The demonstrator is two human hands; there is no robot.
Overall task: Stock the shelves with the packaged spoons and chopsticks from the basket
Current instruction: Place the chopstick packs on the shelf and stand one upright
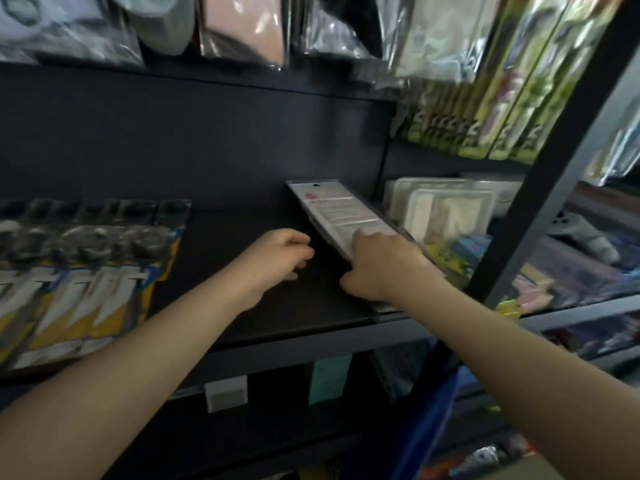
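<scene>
Right hand [377, 268] has its fingers flat on top and thumb under the long flat chopstick pack [341, 216] at the shelf's [277, 306] right end, left hand [277, 254] loosely curled and empty beside it, so I'd slide it back square against the side wall.

You have two hands in view, the left hand [277, 252] and the right hand [375, 263], and one flat pack [341, 211] leaning at the right end of the shelf [263, 306]. To the left lies one row of yellow packs [86, 271], about six as far as blur allows counting. Green boxes [485, 109] above right and one price tag [225, 393] on the shelf edge complete your count; the boxes cannot be counted exactly.
</scene>
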